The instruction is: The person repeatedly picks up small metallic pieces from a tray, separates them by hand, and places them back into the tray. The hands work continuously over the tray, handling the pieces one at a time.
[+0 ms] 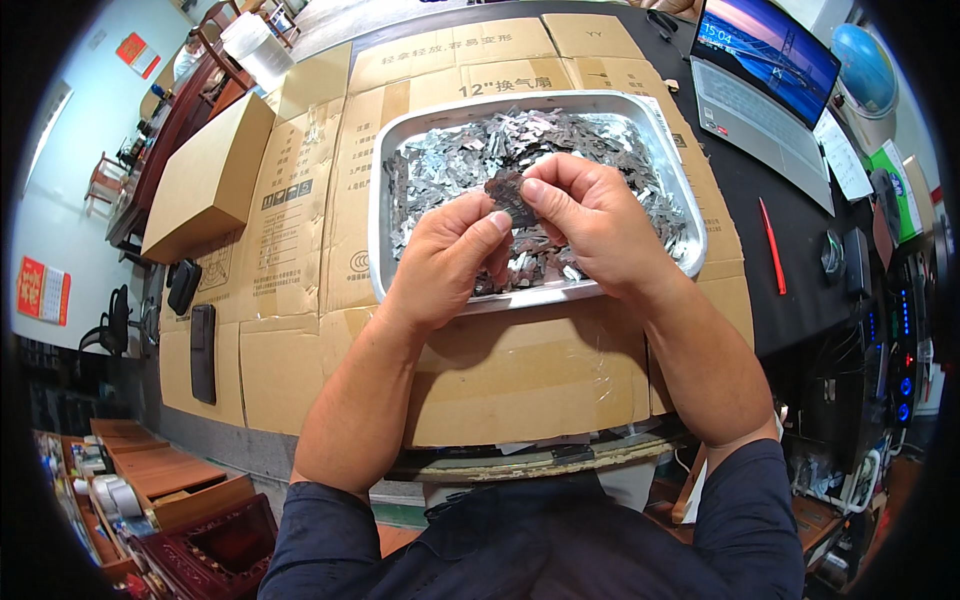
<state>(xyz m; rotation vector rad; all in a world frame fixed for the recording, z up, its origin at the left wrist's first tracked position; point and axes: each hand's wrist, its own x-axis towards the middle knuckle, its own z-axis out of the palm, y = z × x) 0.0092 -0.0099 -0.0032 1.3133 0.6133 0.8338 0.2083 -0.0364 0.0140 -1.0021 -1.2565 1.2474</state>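
Between my two hands, above the tray, is a dark brown flat piece with a ragged edge (508, 196); its exact kind I cannot make out. My left hand (452, 248) pinches its lower left side between thumb and fingers. On the other side my right hand (590, 212) grips the upper right edge, thumb on top. Below them a silver metal tray (376, 215) holds a heap of small dark and shiny flat pieces (440, 150). My hands hide the middle and front of the heap.
Flattened cardboard (530, 385) lies under the tray. To the left are a cardboard box (205, 180), a dark oblong case (203, 352) and a small black case (184, 285). On the right are a laptop (750, 110), a red pen (772, 245) and a globe (865, 70).
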